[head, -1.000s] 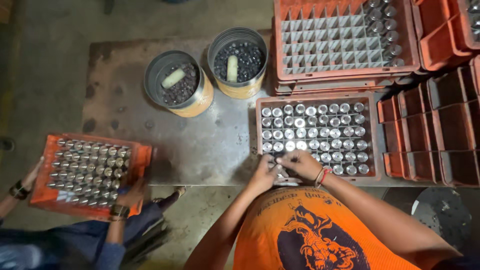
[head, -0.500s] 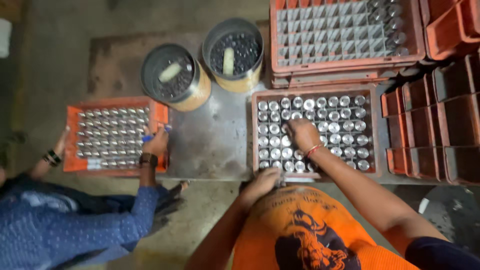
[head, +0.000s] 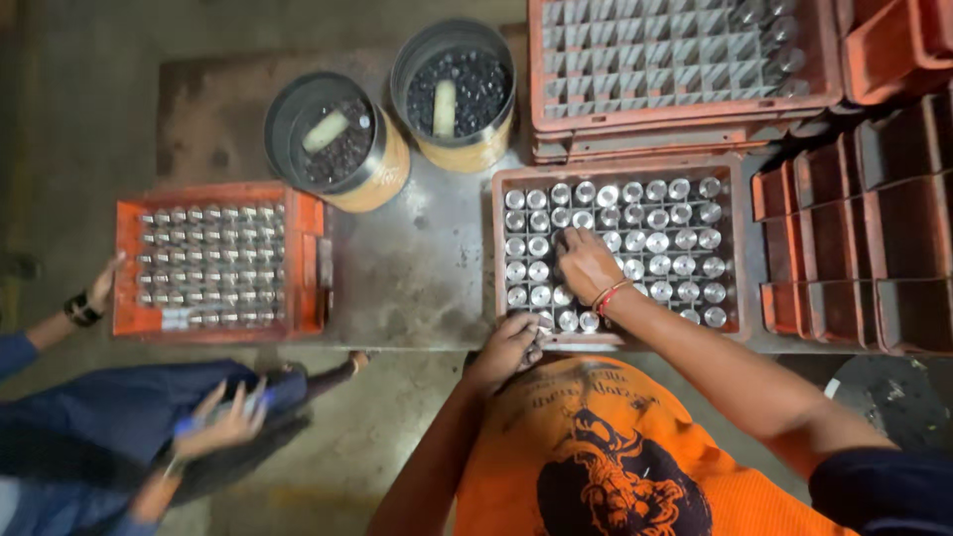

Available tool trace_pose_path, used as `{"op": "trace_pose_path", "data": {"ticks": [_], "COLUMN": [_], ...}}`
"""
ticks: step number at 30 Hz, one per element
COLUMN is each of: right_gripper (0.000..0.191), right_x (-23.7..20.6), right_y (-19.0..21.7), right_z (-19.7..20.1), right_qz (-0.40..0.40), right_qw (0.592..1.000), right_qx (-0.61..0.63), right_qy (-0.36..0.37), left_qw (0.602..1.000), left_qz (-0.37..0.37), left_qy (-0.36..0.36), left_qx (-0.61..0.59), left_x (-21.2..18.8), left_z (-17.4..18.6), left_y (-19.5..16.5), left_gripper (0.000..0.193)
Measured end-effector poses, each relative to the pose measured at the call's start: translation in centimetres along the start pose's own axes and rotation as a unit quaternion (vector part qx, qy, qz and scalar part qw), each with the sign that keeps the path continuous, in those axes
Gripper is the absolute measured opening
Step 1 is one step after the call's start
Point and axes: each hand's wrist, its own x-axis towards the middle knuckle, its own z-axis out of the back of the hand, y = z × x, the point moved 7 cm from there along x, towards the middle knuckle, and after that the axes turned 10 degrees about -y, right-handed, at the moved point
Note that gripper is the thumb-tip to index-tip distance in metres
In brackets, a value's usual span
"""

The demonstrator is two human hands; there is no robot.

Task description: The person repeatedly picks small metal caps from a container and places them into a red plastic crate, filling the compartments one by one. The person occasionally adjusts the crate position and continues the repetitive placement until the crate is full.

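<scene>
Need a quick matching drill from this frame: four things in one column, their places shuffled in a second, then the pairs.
Things
1. right hand
2. left hand
3. two round tins
4. co-worker's orange tray

Places
A. left end of the table
B. on the metal cylinders in the middle tray
C. at that tray's near edge
D. far side of the table, holding dark bits

Pairs: 1-B, 2-C, 3-D, 4-A

2 round tins [head: 338, 139] of dark pieces stand behind a co-worker's orange tray [head: 218, 260], with empty orange crates [head: 854, 248] stacked rightward.

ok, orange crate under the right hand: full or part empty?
Nearly full: orange compartment crate shows shiny metal cylinders in almost every cell; right hand hides some.
</scene>
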Motion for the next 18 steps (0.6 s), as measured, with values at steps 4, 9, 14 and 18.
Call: {"op": "trace_pose_path", "data": {"ticks": [4, 9, 14, 18], "right_gripper": [0.026, 0.03, 0.025, 0.022], "right_x": [-0.8, -6.3, -6.0, -3.6], "right_y": [-1.9, 1.7, 1.0, -2.4], "right_z": [3.0, 3.6, 3.3, 5.3], "right_qz": [-0.147, -0.236, -0.299, -0.218], "right_qw": [0.968, 0.893, 0.847, 0.949], "right_qx": [0.205, 0.383, 0.439, 0.212], "right_qy": [-0.016, 0.013, 0.012, -0.086], "left_qw": [0.986, 0.968, 0.973, 0.989], "left_qz": [0.009, -0.207, -0.168, 0.088], "left_qy": [-0.111, -0.137, -0.149, -0.032], "left_qx": [-0.124, 0.046, 0.055, -0.111], "left_x": [1.4, 2.0, 3.9, 5.8], "left_z": [-0.3, -2.2, -2.7, -3.8], "left_y": [-1.4, -3.5, -2.1, 1.8], "left_gripper": [0.004, 0.007, 0.014, 0.008]}}
